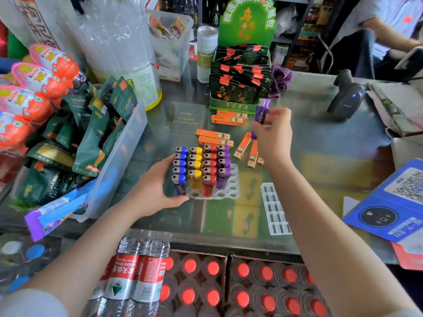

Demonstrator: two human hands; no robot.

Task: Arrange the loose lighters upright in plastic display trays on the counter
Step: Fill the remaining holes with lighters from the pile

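A clear plastic display tray (233,189) sits mid-counter with upright lighters in rows: blue (180,167), yellow (195,165), red (209,167) and purple (223,164). Its near and right holes stand bare. My left hand (158,188) grips the tray's left side by the blue row. My right hand (272,133) is raised over the counter and holds purple lighters (262,112) upright. Several orange slim lighters (242,146) lie flat behind and right of the tray. A second clear tray (275,209) lies flat to the right.
A snack bin (119,156) crowds the left. A green tea-packet display box (238,88) and a can (206,53) stand behind. A barcode scanner (348,94) and blue QR card (389,202) sit right. Bottle crates (229,282) lie below the counter edge.
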